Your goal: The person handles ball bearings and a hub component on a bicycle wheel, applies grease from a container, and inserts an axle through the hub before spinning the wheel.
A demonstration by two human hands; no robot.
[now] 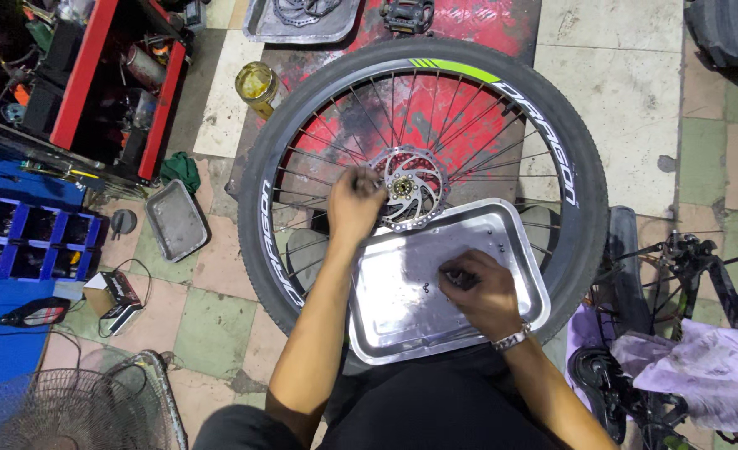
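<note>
While the bicycle wheel (423, 179) lay flat on the floor, his left hand (354, 202) pinched something at the brake disc (411, 185); right hand (481, 292) fingered small loose parts in the metal tray (402, 325), disc seemingly partly unfastened.

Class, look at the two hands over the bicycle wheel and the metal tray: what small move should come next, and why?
Probably the right hand lifts a small part from the metal tray toward the brake disc. The left hand is already at the disc's edge, and the right hand's fingers are pinching down among loose bits in the tray.
</note>
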